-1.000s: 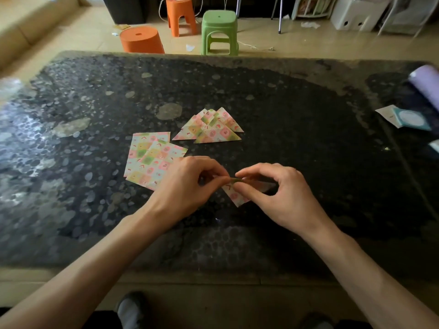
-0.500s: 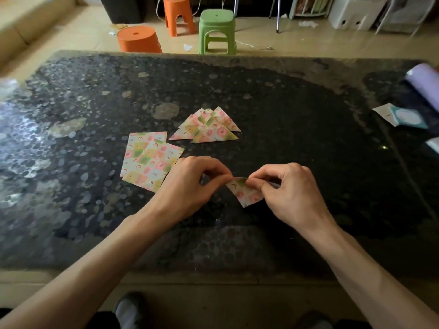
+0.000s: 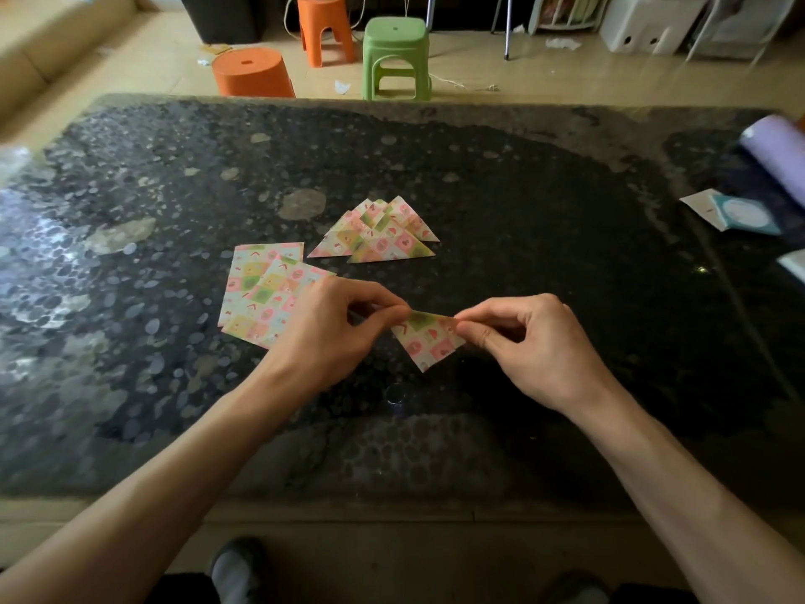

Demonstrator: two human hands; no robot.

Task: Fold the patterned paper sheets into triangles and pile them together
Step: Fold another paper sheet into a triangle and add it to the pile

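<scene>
A folded patterned paper triangle hangs point-down just above the dark table. My left hand pinches its left corner and my right hand pinches its right corner. Beyond them lies a pile of folded triangles. To the left, a small stack of flat unfolded patterned sheets lies partly under my left hand.
A lilac roll and a teal-and-white packet lie at the table's right edge. On the floor beyond the far edge stand a green stool, an orange stool and an orange tub.
My hands have moved apart along the fold, and the triangle is now exposed between them; a second ago my fingers met over it and hid most of it.
</scene>
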